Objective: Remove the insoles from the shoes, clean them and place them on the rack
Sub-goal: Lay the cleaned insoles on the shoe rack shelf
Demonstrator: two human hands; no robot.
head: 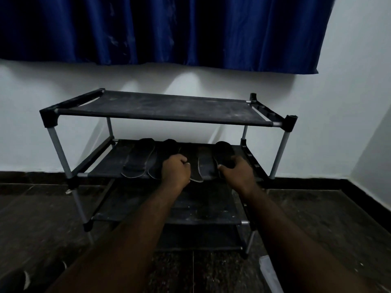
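Occlusions: left hand [176, 169] hides lower part of second insole [164, 155]; right hand [238, 171] hides heel of rightmost insole [224, 152]. Grips unresolvable. Pale floor object [269, 271] blurred.

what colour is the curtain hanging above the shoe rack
Deep blue, with a satin-like sheen: the curtain shows best in the head view.

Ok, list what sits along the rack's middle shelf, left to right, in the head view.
Flat dark insole → left hand → flat grey insole → round-ended dark insole gripped by the right hand.
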